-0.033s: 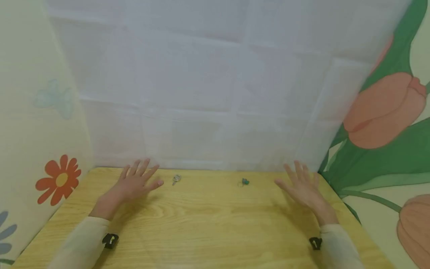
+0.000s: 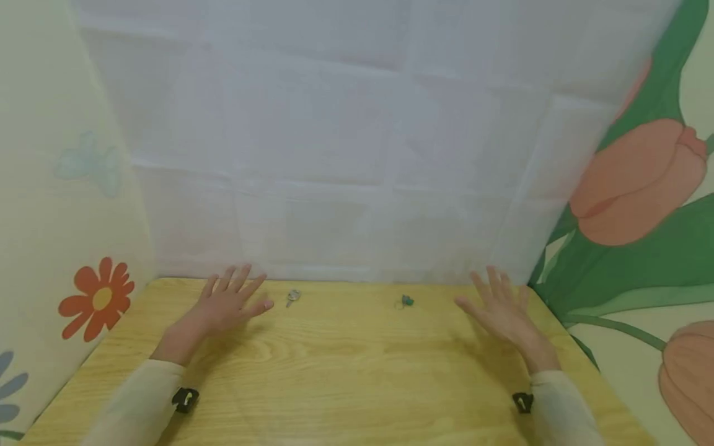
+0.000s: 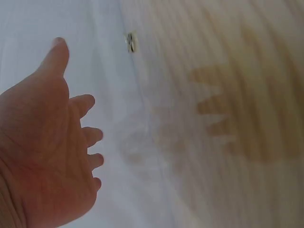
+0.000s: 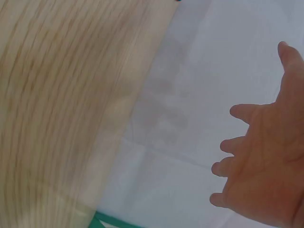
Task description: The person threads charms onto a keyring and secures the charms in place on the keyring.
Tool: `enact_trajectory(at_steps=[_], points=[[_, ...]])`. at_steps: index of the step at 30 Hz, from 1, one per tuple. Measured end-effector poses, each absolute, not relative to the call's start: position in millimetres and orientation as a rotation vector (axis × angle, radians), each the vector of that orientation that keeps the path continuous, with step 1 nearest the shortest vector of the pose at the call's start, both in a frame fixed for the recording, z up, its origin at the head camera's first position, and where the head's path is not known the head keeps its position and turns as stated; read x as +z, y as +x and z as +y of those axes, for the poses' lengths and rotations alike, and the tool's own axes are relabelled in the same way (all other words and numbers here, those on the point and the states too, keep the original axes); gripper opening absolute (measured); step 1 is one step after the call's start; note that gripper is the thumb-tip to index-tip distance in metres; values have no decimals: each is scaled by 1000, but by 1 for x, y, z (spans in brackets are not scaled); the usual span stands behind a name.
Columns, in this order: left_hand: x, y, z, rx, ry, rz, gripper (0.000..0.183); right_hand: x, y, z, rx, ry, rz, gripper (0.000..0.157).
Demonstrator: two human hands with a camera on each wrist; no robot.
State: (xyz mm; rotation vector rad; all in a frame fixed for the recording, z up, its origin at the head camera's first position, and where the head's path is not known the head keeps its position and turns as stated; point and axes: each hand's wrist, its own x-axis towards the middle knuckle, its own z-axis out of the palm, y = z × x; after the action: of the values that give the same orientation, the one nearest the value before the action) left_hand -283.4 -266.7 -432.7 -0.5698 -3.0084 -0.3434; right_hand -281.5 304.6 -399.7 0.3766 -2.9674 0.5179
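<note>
Metal key (image 2: 292,297) lies flat at the desk's (image 2: 357,371) far edge just beside my left hand (image 2: 225,303), both hands spread and holding nothing, right hand (image 2: 502,310) nearer a small green ring (image 2: 406,301); light, stiff, probably slippery, best pinched by its bow.

The head view looks forward and down over the tabletop (image 2: 346,371) toward the white wall (image 2: 334,155). Both wrist views sit close, facing that wall's foot.

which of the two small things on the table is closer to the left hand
The silver key, just past the left hand's thumb. The small green-topped item lies farther along the table's back edge, nearer the right hand.
</note>
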Motion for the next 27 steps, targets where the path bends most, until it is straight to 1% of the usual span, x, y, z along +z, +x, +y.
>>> enact_trajectory(at_steps=[4, 7, 9, 11, 14, 16, 22, 24, 27], points=[[-434, -287, -257, -357, -671, -2951, 73, -399, -287, 289, 627, 455, -2918, 85], [-436, -296, -245, -387, -732, -2909, 56, -397, -295, 271, 740, 581, -2865, 74], [-437, -303, -236, -438, -723, -2919, 49, -397, -302, 258, 785, 676, -2852, 64], [-436, -311, -225, -507, -698, -2936, 45, -398, -310, 245, 807, 766, -2857, 55], [-435, -319, -207, -559, -643, -2970, 44, -404, -321, 231, 779, 873, -2922, 45], [-434, -323, -196, -538, -609, -2977, 40, -409, -327, 226, 742, 942, -2982, 42], [-431, -326, -183, -476, -532, -3006, 17, -422, -335, 217, 703, 1132, -3049, 38], [-430, -324, -183, -491, -520, -3008, 14, -425, -338, 215, 733, 1156, -3025, 35], [-428, -324, -183, -507, -518, -3013, 14, -428, -341, 214, 734, 1160, -3002, 30]])
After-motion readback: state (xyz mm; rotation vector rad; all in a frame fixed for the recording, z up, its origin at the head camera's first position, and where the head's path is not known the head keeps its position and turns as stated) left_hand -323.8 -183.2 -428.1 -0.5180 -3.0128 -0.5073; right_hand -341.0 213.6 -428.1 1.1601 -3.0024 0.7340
